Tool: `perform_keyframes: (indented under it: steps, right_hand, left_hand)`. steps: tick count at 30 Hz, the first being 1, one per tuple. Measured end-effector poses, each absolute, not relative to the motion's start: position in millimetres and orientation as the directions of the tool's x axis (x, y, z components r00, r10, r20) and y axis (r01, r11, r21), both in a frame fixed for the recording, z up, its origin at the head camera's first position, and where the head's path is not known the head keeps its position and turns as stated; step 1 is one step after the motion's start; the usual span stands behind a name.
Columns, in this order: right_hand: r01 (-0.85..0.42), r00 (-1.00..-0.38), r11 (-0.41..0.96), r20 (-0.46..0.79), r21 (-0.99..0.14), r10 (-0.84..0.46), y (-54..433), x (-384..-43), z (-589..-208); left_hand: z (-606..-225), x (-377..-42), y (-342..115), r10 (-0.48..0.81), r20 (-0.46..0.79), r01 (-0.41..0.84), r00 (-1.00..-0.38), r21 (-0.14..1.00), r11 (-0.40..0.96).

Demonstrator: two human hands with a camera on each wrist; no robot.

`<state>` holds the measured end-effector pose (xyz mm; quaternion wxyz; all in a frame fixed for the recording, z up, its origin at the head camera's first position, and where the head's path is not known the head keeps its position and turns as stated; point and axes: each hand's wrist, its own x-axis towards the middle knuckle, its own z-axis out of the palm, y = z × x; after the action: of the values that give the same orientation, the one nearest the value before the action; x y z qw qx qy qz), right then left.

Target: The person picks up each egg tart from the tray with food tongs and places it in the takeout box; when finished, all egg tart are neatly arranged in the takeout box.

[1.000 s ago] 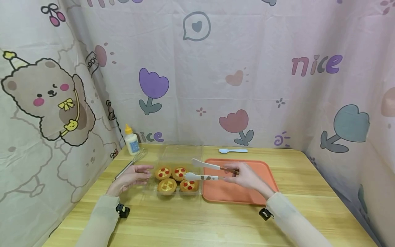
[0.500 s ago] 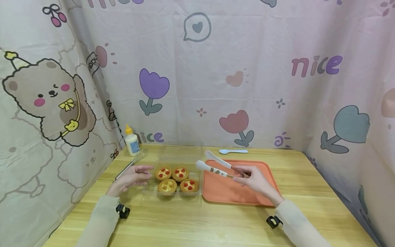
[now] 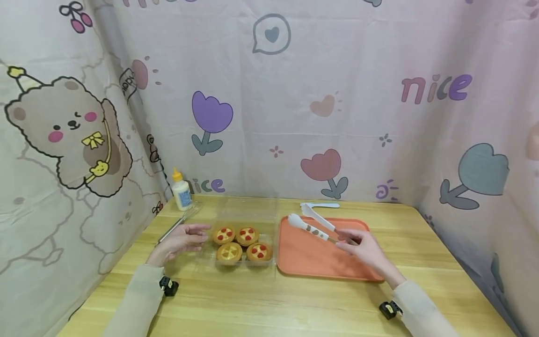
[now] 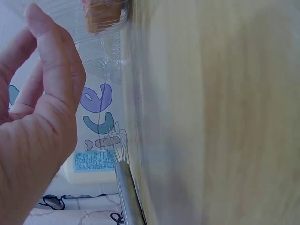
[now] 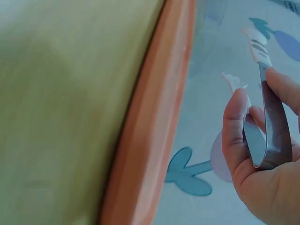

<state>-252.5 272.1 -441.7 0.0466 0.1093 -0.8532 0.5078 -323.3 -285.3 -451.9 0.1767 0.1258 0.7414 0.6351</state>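
Over the orange tray [image 3: 311,262], my right hand [image 3: 366,248] holds a pair of tongs [image 3: 316,232] with white tips. In the right wrist view, thumb and fingers lie on either side of the metal tongs [image 5: 277,136], whose arms stand apart with nothing between the tips. My left hand [image 3: 178,241] stays beside the left edge of a clear plastic box [image 3: 274,248], fingers loosely bent and holding nothing. Several small tarts sit in the box: three with red pieces, such as this tart [image 3: 258,252], and a tart with yellow pieces [image 3: 229,252].
A whisk [image 3: 172,229] lies left of the box, partly behind my left hand. Behind it stands a white glue bottle [image 3: 182,194] with a yellow cap. A pale blue spoon [image 3: 324,205] lies at the table's back edge, behind the tray. Printed curtains [image 3: 261,107] enclose the table.
My right hand has moved right with the tongs, from above the tarts to above the tray. The left hand stays in place. All the tarts remain in the box.
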Motion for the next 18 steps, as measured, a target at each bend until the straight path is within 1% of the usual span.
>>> perform_keyframes:
  steps: [7, 15, 18]
  right_hand:
    - [-0.148, -0.988, 0.496, 0.144, -0.855, -0.047, 295, -249, -445]
    - [-0.101, -0.991, 0.487, 0.131, -0.868, 0.026, 313, -245, -442]
    - [-0.085, -0.991, 0.516, 0.125, -0.852, 0.043, 322, -244, -443]
  left_hand:
    - [-456, -326, -286, 0.429, -0.089, -0.039, -0.899, 0.992, 0.124]
    - [-457, -327, -286, 0.404, -0.1, -0.034, -0.909, 0.985, 0.167]
    - [-456, -328, -285, 0.41, -0.102, -0.033, -0.907, 0.985, 0.171]
